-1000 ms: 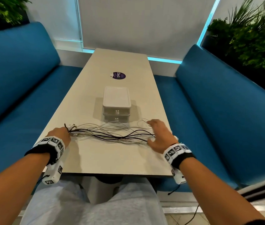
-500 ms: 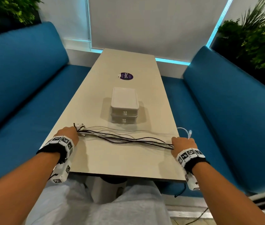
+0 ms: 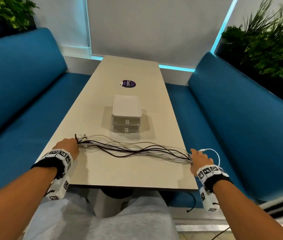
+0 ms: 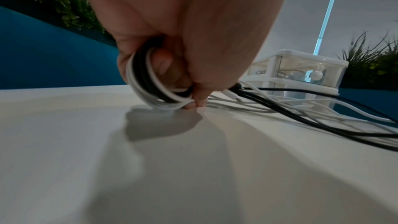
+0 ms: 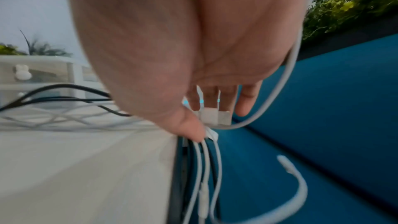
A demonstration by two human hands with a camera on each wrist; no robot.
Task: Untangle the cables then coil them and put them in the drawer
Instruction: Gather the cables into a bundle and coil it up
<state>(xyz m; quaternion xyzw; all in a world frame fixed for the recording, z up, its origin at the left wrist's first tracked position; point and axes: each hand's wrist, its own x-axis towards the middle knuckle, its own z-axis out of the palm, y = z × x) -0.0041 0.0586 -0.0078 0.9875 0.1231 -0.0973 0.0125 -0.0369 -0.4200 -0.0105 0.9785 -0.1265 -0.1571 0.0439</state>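
Note:
A bundle of black and white cables (image 3: 137, 149) lies stretched left to right across the near part of the beige table (image 3: 120, 175). My left hand (image 3: 75, 144) grips its left end; in the left wrist view the fingers (image 4: 163, 64) curl round looped black and white cables (image 4: 146, 89). My right hand (image 3: 193, 156) holds the other end at the table's right edge. There the thumb (image 5: 191, 129) pinches white cables (image 5: 204, 168) that hang over the edge, and one white cable (image 3: 215, 155) loops past the hand. The small white two-drawer unit (image 3: 126, 115) stands behind the cables, both drawers closed.
A round purple sticker (image 3: 128, 83) lies on the table beyond the drawer unit. Blue benches (image 3: 241, 118) run along both sides of the table. Green plants (image 3: 267, 40) stand behind the backrests. My lap is under the table's near edge.
My right hand has slid right along the cables from mid-table to the right edge, drawing the bundle out straighter. The left hand has kept its grip in place.

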